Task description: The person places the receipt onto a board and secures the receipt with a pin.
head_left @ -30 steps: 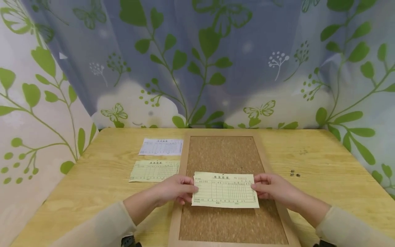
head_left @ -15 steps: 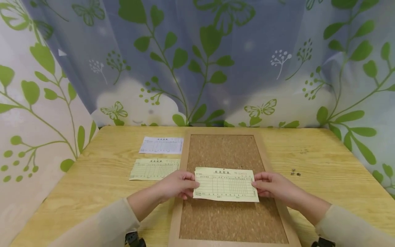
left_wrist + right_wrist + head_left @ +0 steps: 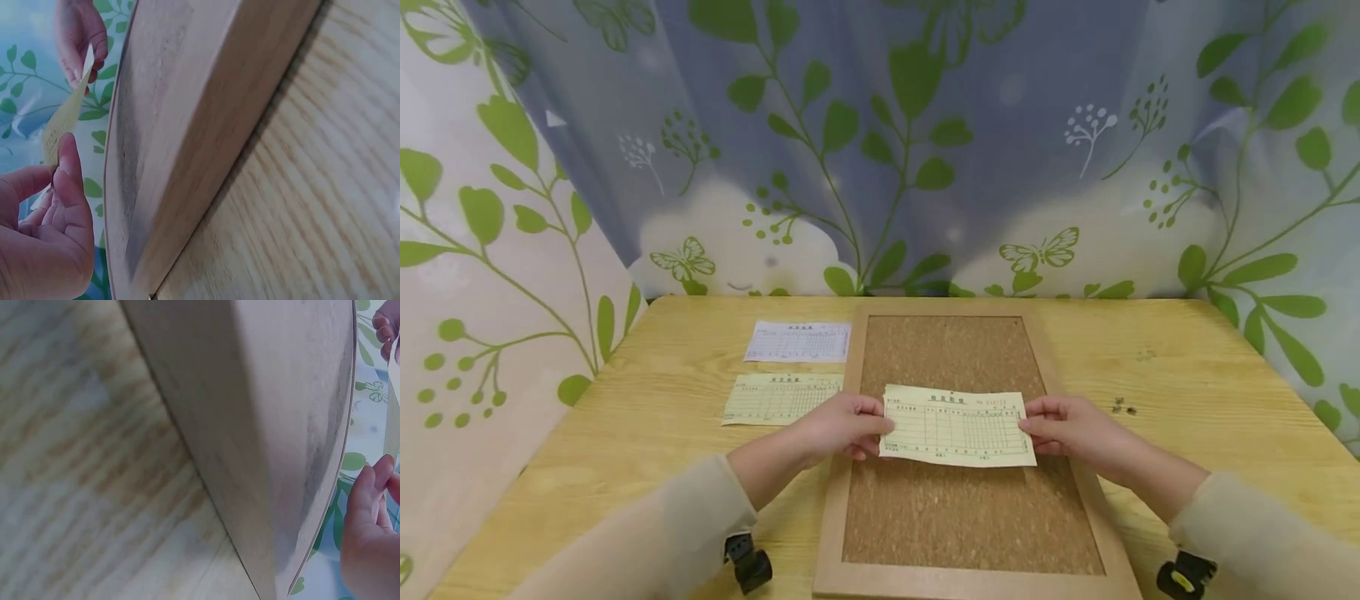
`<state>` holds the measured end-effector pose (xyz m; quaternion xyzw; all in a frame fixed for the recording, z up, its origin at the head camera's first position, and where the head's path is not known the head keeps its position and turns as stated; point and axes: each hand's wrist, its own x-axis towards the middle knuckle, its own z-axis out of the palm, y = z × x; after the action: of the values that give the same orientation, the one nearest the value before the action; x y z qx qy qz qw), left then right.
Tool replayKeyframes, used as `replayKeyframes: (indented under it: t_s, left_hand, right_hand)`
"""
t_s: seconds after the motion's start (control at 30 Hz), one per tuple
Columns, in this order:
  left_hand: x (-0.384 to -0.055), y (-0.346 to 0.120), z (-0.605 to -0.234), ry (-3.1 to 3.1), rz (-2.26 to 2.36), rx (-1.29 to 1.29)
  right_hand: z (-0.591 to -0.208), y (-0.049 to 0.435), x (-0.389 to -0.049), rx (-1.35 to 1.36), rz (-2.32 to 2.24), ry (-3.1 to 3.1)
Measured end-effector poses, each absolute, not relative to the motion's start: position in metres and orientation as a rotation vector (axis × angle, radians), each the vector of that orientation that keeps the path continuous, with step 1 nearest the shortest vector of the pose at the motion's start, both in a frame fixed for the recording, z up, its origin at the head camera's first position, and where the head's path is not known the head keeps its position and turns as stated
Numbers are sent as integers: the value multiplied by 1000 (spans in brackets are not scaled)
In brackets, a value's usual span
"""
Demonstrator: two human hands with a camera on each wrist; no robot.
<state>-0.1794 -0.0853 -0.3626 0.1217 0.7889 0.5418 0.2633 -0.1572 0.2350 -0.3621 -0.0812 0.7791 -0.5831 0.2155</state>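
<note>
A pale yellow printed receipt slip (image 3: 957, 427) is stretched between both hands over a wood-framed cork board (image 3: 970, 521). My left hand (image 3: 842, 427) pinches its left edge between thumb and fingers, and my right hand (image 3: 1071, 433) pinches the right edge. In the left wrist view the slip (image 3: 65, 119) is held up off the cork, with the left hand (image 3: 53, 225) gripping the near end. From the right wrist view, the right hand (image 3: 372, 525) pinches the slip (image 3: 392, 419) at the picture's edge.
Left of the board, a white slip (image 3: 797, 342) and another yellow slip (image 3: 781, 398) lie on the wooden table (image 3: 625, 433). Several small dark pieces (image 3: 1123, 407) lie to the right, too small to identify. A leaf-patterned curtain (image 3: 985, 167) hangs behind the table.
Both hands have moved the yellow slip a little farther up the board, away from the body. The head view has tilted slightly down. Both hands keep their pinch.
</note>
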Motion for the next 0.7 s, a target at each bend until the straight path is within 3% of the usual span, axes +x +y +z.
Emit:
replayKeyframes:
  t_s: [0.7]
  left_hand:
    - [-191, -82, -361, 2123, 1518, 251]
  right_hand:
    - [-361, 232, -172, -207, -1618, 2216]
